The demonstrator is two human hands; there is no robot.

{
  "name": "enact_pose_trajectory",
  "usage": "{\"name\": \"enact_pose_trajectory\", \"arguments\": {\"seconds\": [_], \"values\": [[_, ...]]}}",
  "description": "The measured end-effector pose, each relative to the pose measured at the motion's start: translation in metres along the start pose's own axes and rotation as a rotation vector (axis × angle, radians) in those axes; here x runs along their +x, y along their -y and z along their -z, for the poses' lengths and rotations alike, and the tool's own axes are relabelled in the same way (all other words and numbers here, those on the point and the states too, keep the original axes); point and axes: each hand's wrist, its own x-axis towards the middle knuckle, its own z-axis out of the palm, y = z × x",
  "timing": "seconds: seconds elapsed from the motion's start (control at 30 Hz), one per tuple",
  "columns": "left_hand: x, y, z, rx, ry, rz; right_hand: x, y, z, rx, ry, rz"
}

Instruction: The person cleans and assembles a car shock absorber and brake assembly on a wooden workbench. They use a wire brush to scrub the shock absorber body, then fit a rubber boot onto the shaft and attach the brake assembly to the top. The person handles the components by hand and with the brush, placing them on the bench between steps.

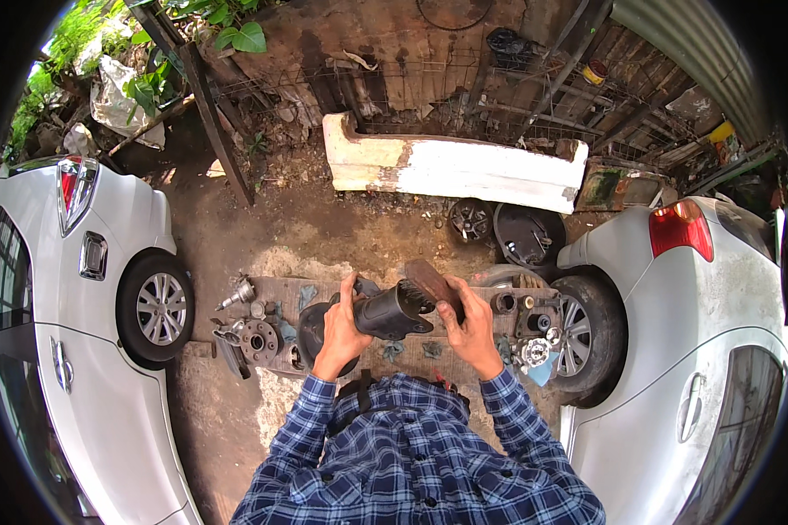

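Observation:
My left hand [344,325] is closed round a black tube-shaped car part [385,315] with a flared, notched end. In my right hand [468,328] is a brush with a worn brown wooden back [431,282], gripped between thumb and fingers. Its dark bristles face the open right end of the part and seem to touch it. Both things are held up above a wooden bench [411,350]. A rounded black piece [313,332] shows behind my left hand; whether it belongs to the held part I cannot tell.
Metal parts, among them a wheel hub [260,339], lie on the bench's left. More parts, including a silver round one [532,352], sit at its right with rags. Silver cars [105,350] [674,306] flank me. Beyond lie a white bumper [473,171] and a black round tub [530,234].

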Motion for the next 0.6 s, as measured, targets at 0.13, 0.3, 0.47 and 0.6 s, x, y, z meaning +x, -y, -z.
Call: {"name": "enact_pose_trajectory", "arguments": {"seconds": [0.13,0.3,0.47,0.6], "values": [[0.007,0.013,0.011,-0.035,-0.004,-0.014,-0.006,0.01,-0.009,-0.035,-0.045,-0.051],[0.016,0.025,0.017,-0.019,0.133,-0.026,-0.004,0.01,-0.026,-0.102,-0.007,-0.049],[0.023,0.036,0.028,-0.187,0.097,-0.059,-0.008,0.024,-0.044,-0.067,-0.103,-0.112],[0.028,0.039,0.034,-0.034,0.14,-0.045,-0.014,0.027,-0.046,-0.108,-0.074,-0.382]]}}
